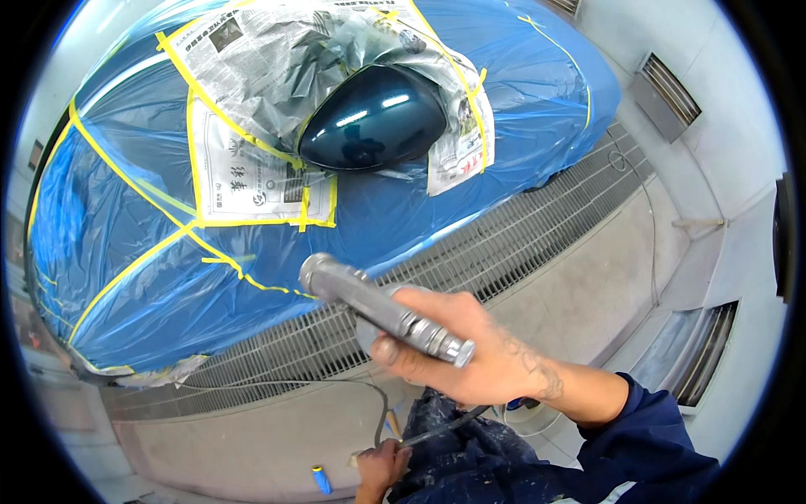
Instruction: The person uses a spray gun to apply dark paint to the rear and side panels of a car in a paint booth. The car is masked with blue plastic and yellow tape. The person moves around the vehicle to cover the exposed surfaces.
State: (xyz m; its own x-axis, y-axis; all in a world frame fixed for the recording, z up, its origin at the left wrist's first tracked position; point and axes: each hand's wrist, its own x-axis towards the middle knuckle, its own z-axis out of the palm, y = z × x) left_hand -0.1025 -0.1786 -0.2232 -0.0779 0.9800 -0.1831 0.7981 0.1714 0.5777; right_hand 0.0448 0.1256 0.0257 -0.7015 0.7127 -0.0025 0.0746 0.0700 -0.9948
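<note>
Head view: the spray gun [382,309], metal, looks rigid and fairly heavy; the right hand [457,353] is closed round its body, below the glossy mirror housing [374,118]. The left hand [379,466] pinches the hose [441,427]. Newspaper [252,101], yellow tape [126,160] and blue sheeting [126,277] mask the car; floor grating [504,244] lies beneath.

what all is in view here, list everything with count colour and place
mirror housing: one, glossy dark blue-green, upper centre, ringed by newspaper
newspaper: several sheets, grey print, taped about the mirror
plastic sheeting: one cover, blue, over the car body, left and top
masking tape: many strips, yellow, across sheeting and paper edges
floor grating: one run, grey, centre to right
hose: one, dark, bottom centre
spray gun: one, grey metal, centre
small cylinder: one, blue, on floor, bottom
left hand: holds hose
right hand: grips spray gun
</note>
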